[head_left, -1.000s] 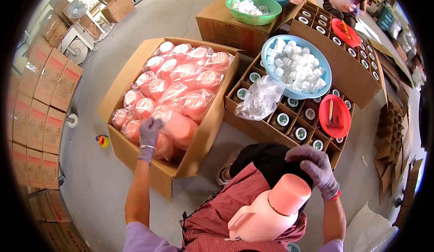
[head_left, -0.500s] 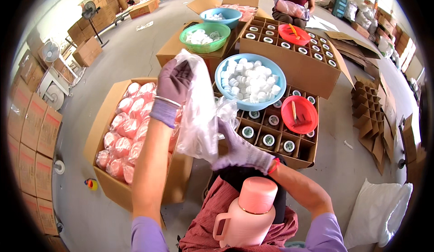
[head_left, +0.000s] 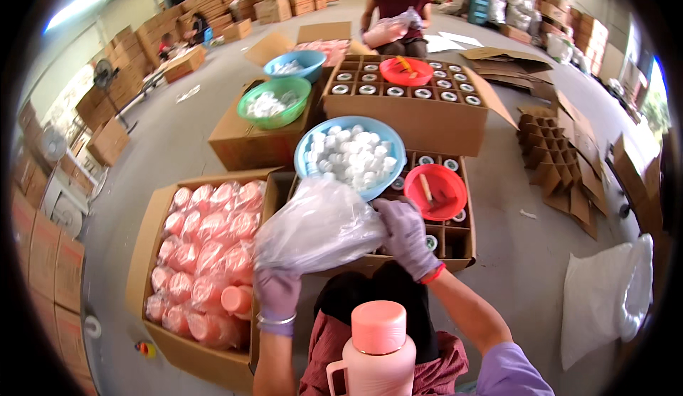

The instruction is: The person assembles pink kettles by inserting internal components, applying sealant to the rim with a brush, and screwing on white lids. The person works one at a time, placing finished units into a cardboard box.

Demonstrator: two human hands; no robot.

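Plastic bag point(head_left: 320, 227): clear, wrinkled, spread wide, mid-frame.
Pink jug point(head_left: 378, 362): pale body, left-side handle, deeper-pink cap point(head_left: 378, 327); upright, bottom centre.
Left hand point(head_left: 277, 293): gloved, nearly vertical, gripping the bag's lower left corner.
Right hand point(head_left: 408, 237): gloved, slanting from lower right, fingers bent, holding the bag's right end.

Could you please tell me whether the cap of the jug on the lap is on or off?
On: the cap sits atop the jug, with a thin band showing where they meet.
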